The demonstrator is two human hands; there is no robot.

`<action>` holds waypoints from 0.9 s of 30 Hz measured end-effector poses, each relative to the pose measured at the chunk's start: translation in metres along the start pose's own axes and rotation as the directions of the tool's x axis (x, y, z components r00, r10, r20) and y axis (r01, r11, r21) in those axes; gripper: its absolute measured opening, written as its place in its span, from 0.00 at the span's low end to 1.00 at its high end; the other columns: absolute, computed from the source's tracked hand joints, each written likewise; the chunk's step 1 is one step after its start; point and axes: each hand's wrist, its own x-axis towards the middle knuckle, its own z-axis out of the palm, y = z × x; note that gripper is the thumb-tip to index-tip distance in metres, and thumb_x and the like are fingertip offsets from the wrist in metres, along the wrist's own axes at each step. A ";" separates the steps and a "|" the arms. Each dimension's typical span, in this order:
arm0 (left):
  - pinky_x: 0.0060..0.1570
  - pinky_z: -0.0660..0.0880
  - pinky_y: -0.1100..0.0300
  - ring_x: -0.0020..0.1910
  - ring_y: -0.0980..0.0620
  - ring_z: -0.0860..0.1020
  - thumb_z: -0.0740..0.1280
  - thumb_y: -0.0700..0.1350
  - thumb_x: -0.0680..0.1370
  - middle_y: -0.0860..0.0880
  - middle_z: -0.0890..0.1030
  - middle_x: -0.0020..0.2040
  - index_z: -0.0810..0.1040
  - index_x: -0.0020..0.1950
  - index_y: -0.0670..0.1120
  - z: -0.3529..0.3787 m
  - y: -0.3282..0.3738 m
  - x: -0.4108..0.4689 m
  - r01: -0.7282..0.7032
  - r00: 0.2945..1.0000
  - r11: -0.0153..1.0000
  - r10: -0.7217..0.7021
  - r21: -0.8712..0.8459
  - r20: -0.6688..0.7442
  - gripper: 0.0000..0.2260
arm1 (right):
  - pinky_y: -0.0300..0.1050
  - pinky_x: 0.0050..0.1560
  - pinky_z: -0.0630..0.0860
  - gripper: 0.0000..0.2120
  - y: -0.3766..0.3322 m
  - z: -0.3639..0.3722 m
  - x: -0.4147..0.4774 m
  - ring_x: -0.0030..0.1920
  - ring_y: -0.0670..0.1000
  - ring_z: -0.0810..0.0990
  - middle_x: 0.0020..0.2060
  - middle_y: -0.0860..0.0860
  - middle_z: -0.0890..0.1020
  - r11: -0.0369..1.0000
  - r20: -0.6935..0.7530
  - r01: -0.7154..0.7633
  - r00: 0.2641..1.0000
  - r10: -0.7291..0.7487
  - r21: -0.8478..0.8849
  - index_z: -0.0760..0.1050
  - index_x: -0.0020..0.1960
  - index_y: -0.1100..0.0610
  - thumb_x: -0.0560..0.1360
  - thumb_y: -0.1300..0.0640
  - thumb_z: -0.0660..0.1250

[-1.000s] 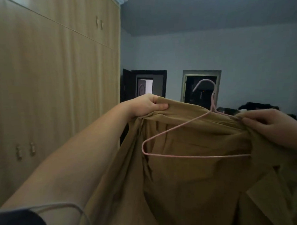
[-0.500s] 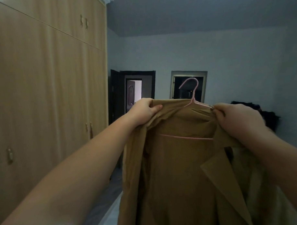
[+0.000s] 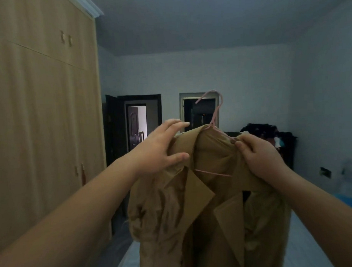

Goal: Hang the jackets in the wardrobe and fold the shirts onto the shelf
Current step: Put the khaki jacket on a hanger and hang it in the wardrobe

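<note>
A tan jacket (image 3: pixel 203 212) hangs in front of me on a pink wire hanger (image 3: pixel 216 114), whose hook stands above the collar. My right hand (image 3: pixel 259 156) grips the jacket's right shoulder together with the hanger's arm. My left hand (image 3: pixel 161 149) lies over the left shoulder with fingers spread and nearly straight, thumb pressing the cloth. The lapels fall open below the hanger's bar. The wooden wardrobe (image 3: pixel 41 128) fills the left side, its doors closed.
An open dark doorway (image 3: pixel 136 126) and a dark window (image 3: pixel 200 112) are in the far wall. A heap of dark clothes (image 3: pixel 271 134) lies at the back right. A pale bed surface (image 3: pixel 306 238) stretches below the jacket.
My left hand has let go of its grip on the shoulder and spread its fingers over the cloth. The jacket now sits squarer on the hanger, with the left lapel folded out.
</note>
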 end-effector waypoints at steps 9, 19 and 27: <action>0.59 0.77 0.51 0.55 0.62 0.77 0.64 0.50 0.81 0.63 0.78 0.55 0.73 0.63 0.63 0.036 -0.015 0.016 0.076 0.989 0.994 -0.065 -0.078 0.135 0.12 | 0.36 0.46 0.71 0.09 0.020 0.001 -0.020 0.50 0.39 0.76 0.47 0.39 0.78 0.998 0.132 -0.043 0.991 0.037 0.043 0.76 0.59 0.43 0.81 0.50 0.61; 0.55 0.78 0.52 0.52 0.56 0.79 0.61 0.50 0.82 0.59 0.80 0.54 0.74 0.62 0.62 0.062 0.023 0.017 0.062 0.987 0.987 -0.082 0.147 0.135 0.11 | 0.35 0.45 0.69 0.08 0.012 0.013 -0.017 0.46 0.40 0.73 0.47 0.45 0.76 0.994 -0.073 -0.040 0.996 0.048 0.105 0.77 0.56 0.50 0.82 0.54 0.59; 0.47 0.72 0.66 0.47 0.63 0.79 0.68 0.45 0.79 0.61 0.82 0.44 0.79 0.50 0.59 0.042 0.019 -0.025 0.187 0.960 0.978 -0.203 -0.097 -0.192 0.08 | 0.30 0.45 0.66 0.16 0.010 0.016 -0.008 0.49 0.37 0.72 0.52 0.40 0.77 0.940 0.440 -0.131 0.898 -0.022 0.315 0.73 0.67 0.46 0.84 0.48 0.53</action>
